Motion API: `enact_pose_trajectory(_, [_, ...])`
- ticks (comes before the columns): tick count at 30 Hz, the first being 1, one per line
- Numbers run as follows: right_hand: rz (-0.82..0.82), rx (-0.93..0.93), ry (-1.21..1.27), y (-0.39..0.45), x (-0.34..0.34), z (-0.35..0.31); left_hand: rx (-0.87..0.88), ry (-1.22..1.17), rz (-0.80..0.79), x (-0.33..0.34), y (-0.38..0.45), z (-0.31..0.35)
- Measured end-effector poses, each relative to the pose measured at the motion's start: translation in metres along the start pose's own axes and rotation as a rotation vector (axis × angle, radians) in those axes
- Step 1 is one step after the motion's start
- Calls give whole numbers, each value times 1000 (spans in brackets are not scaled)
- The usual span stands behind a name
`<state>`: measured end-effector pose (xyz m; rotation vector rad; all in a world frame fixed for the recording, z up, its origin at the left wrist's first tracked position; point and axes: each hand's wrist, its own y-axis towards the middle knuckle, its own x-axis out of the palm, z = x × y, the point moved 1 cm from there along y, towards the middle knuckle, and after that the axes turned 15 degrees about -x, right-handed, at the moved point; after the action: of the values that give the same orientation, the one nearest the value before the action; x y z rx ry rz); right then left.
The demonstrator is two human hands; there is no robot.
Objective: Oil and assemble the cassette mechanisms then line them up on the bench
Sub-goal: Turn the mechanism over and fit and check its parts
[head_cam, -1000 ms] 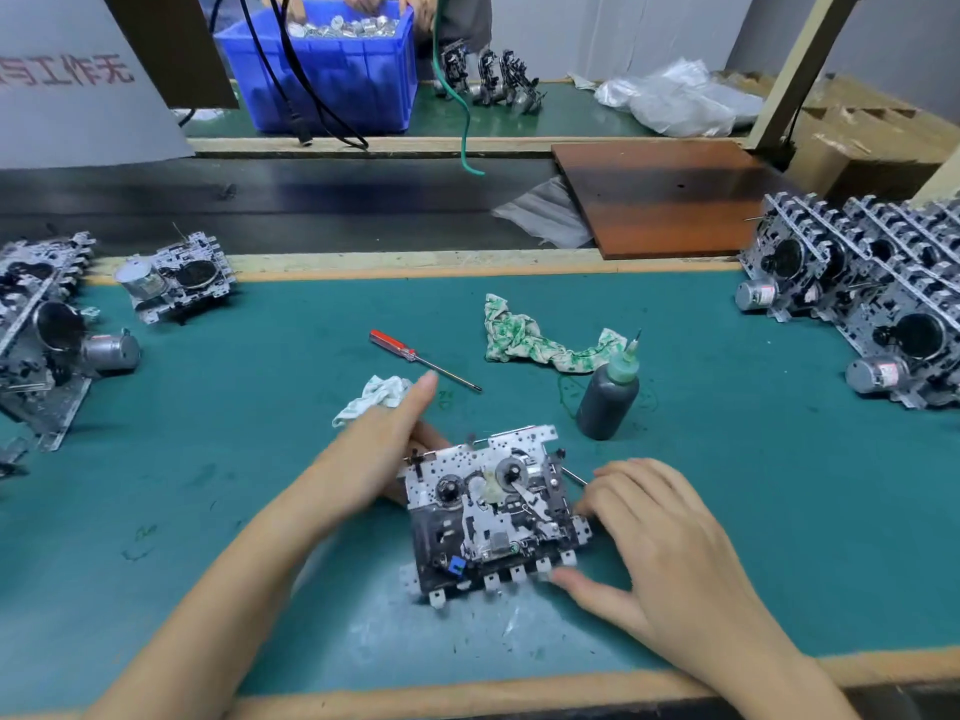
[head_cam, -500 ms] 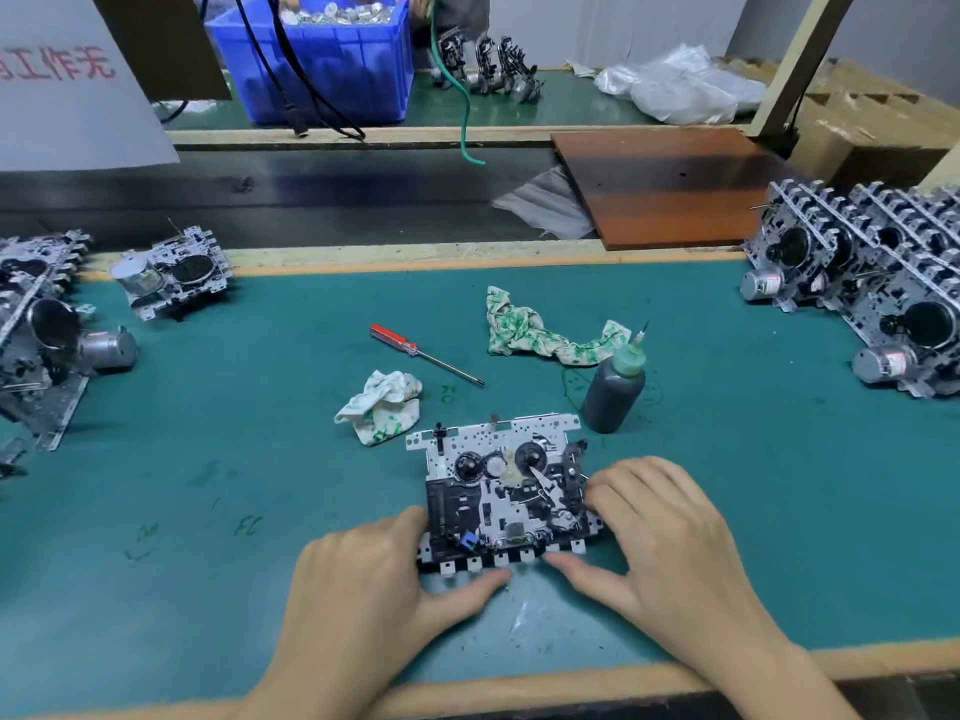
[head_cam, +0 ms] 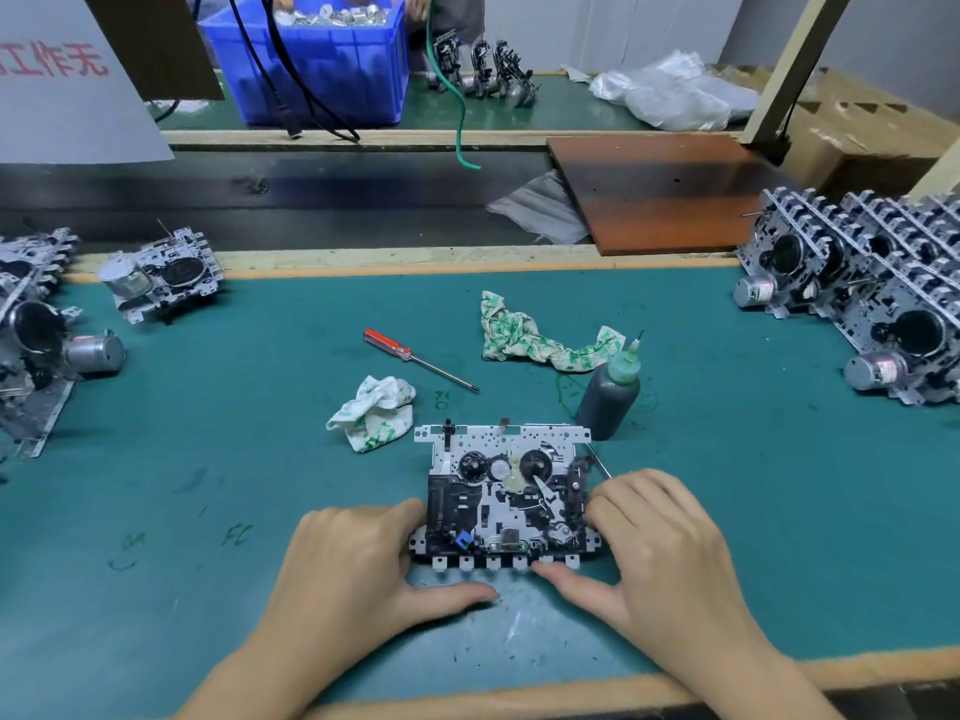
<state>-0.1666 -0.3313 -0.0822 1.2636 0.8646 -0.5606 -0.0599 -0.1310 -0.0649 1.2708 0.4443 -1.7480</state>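
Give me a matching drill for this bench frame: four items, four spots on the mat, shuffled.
Items:
1. screwdriver
2. oil bottle
3. crumpled rag
4. cassette mechanism

Places:
A. between left hand and right hand
B. just behind the mechanism's right corner
C. just behind the mechanism's left corner
D. lying apart, mid-mat, farther back than the small rag

Pairs: 1-D, 2-B, 3-C, 4-A
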Motion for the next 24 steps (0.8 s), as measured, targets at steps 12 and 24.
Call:
enact_pose_trajectory(12, [-37, -36, 34, -3, -2, 7, 83, 67, 5, 5, -7, -1])
enact_pose_trajectory(24, [-11, 0, 119, -5, -3, 5, 99, 77, 118, 4, -6, -3])
